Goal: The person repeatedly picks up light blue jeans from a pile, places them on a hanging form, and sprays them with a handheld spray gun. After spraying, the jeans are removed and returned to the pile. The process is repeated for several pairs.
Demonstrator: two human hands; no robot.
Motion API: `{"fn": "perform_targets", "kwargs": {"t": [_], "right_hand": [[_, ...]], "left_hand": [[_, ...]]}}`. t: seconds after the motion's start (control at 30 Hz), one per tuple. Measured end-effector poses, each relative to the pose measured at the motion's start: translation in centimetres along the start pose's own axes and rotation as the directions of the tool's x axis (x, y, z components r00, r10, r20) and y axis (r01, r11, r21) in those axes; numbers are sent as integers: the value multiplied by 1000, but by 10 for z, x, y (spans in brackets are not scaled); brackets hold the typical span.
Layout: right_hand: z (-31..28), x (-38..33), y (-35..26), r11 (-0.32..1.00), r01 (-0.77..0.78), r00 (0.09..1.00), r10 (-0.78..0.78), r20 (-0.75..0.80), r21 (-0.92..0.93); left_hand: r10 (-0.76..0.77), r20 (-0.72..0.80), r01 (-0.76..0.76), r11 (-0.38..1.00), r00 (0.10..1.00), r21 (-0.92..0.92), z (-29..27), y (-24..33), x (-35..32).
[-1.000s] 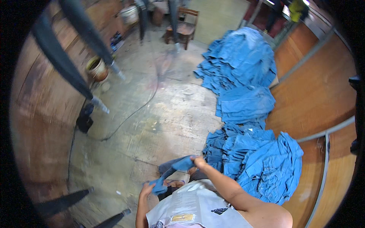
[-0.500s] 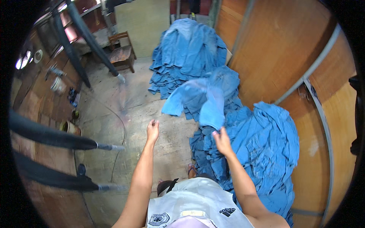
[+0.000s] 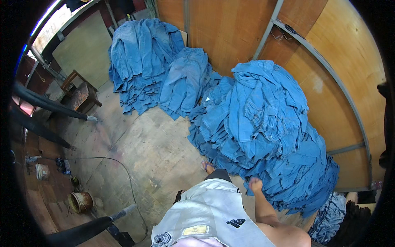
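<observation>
My right hand (image 3: 255,184) is low over the edge of a large heap of blue denim garments (image 3: 269,111), close to my body. Its fingers are blurred, so their closing does not show, nor whether it touches the cloth. My left hand is out of the picture. Beyond the heap, a pair of blue jeans (image 3: 184,82) lies spread out with its legs toward me. It rests against a tall stack of blue jeans (image 3: 144,51) by the far wall.
Wooden panels (image 3: 230,31) with metal bars line the right side. A wooden chair (image 3: 85,99), black hoses (image 3: 49,103) and a rusty bucket (image 3: 80,201) stand at left. A thin cable (image 3: 129,175) crosses the floor (image 3: 144,140). Paler denim (image 3: 329,218) lies at lower right.
The jeans that were in the air have left my hands and now lie flat beside the far stack. My view has turned right. My right hand has drawn back; my left has left the picture.
</observation>
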State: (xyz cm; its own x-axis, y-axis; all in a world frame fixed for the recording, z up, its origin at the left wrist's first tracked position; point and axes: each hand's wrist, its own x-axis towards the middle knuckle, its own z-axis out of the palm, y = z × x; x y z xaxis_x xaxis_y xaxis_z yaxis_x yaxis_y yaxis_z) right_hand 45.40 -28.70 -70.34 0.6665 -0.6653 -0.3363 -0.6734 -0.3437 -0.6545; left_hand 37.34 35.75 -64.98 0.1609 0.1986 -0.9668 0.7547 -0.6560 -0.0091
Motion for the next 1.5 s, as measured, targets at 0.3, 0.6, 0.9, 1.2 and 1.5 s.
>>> {"fn": "perform_targets", "kwargs": {"t": [0.3,0.6,0.9,1.2,1.5], "right_hand": [[-57,161,-353,991,102,854,-130,-504,-83],[-2,42,-484,728,642,686,-685,245,239],[14,-27,-514,785,380,318,-608,727,490],[80,-38,-548,778,429,306,-604,736,459],[127,-98,-584,765,175,-122,-608,784,620]], "left_hand": [[153,-305,-192,976,940,-101,-135,103,71],[818,-575,-899,240,-17,367,-114,448,-145],[736,-488,-735,20,470,-677,-124,466,-255],[295,-552,-546,-111,780,-830,-149,387,-268],[25,-660,-635,302,751,-711,-127,253,-264]]}}
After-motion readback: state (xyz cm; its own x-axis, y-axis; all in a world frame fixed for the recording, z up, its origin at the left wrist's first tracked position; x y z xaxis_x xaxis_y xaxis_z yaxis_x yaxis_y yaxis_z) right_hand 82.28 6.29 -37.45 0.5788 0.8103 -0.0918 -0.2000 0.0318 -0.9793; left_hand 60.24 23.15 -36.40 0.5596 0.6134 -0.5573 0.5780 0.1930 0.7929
